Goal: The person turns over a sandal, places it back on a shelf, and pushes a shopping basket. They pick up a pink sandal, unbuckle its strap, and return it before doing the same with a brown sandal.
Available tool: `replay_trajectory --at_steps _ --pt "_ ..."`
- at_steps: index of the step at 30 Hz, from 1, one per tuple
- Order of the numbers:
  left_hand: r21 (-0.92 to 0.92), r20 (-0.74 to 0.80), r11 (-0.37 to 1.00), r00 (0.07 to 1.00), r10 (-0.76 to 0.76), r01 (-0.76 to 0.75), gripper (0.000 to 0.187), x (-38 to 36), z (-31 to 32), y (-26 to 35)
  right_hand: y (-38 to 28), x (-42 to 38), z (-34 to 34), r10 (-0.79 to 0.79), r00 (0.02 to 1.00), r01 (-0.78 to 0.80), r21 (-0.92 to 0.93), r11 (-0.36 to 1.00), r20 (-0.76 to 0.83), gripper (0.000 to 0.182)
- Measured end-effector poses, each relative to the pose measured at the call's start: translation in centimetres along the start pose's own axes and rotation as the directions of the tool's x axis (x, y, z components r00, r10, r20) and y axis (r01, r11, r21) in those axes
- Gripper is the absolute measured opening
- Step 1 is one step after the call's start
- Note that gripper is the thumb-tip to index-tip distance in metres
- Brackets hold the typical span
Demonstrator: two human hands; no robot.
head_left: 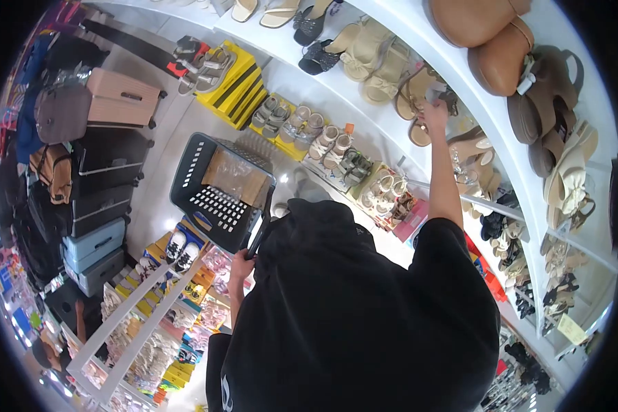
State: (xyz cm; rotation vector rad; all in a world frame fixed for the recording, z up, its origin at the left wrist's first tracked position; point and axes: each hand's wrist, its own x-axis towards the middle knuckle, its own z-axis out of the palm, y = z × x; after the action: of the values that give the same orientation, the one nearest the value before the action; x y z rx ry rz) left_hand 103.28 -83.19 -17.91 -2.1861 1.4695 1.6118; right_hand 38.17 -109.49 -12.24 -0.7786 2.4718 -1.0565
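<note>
My left hand (241, 266) is closed round the black handle (257, 235) of a dark shopping basket (183, 184). A brown cardboard box (235, 180) under shiny clear plastic lies inside the basket. On the white shelf to the right, my right hand (434, 115) reaches to a pair of brown strappy sandals (408, 96). Its fingers are bent together at the straps of the nearer sandal, and part of the grip is hidden. Cream sandals with bows (380, 88) stand just beside this pair.
Black heeled shoes (321, 56) share the shelf, and brown clogs (505, 58) sit on a higher one. Below, small sandals (310, 128) line the floor display by yellow boxes (237, 89). Suitcases (123, 98) stand at left. Another person (46, 351) is at lower left near white rails (127, 323).
</note>
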Motion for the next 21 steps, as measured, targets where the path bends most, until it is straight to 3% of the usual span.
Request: replay_trajectory --at_steps 1,4,5,8,9,12,13,16,17,21 --pt "-0.014 -0.019 0.999 0.999 0.032 -0.032 0.027 0.8 0.7 -2.0 -1.5 0.0 0.0 0.119 0.992 -0.124 0.113 0.986 0.05 0.079" --pt "0.021 -0.072 1.0 0.997 0.007 -0.006 0.027 -0.4 0.7 -0.6 -3.7 1.7 -0.1 0.116 0.989 -0.125 0.102 0.987 0.094 0.089" --pt "-0.031 -0.082 0.999 0.997 0.009 -0.012 0.027 -1.0 0.5 0.5 -2.7 3.3 0.5 0.038 0.994 -0.051 0.132 0.99 0.099 0.082" --pt "-0.009 -0.113 1.0 0.994 -0.004 0.003 0.026 -0.8 0.8 0.3 -4.4 5.3 1.0 0.128 0.971 -0.15 0.099 0.984 0.204 0.076" --pt "-0.008 -0.101 0.999 0.994 -0.031 0.031 0.027 -0.9 0.8 0.5 -5.1 5.7 1.7 0.23 0.959 -0.253 0.133 0.958 0.162 0.074" --pt "-0.002 -0.249 0.999 0.967 -0.049 0.05 0.026 -1.8 1.5 1.2 -6.4 5.4 3.4 0.343 0.939 -0.341 0.088 0.936 0.0 0.068" --pt "-0.001 -0.239 0.997 0.968 -0.072 0.074 0.032 -2.3 1.3 2.2 -6.0 5.7 4.1 0.354 0.935 -0.351 0.117 0.929 -0.002 0.069" --pt "-0.021 -0.284 0.998 0.957 -0.064 0.06 0.022 -2.5 1.5 2.5 -5.1 6.4 5.1 0.377 0.924 -0.373 0.072 0.925 -0.058 0.082" --pt "-0.02 -0.295 0.997 0.952 -0.078 0.076 0.021 -2.6 1.4 2.8 -3.1 8.6 5.6 0.38 0.925 -0.379 0.099 0.92 0.003 0.076" --pt "-0.043 -0.316 0.997 0.945 -0.079 0.069 0.021 -2.7 1.6 2.9 -3.5 8.1 5.0 0.332 0.943 -0.331 0.079 0.94 -0.003 0.069"
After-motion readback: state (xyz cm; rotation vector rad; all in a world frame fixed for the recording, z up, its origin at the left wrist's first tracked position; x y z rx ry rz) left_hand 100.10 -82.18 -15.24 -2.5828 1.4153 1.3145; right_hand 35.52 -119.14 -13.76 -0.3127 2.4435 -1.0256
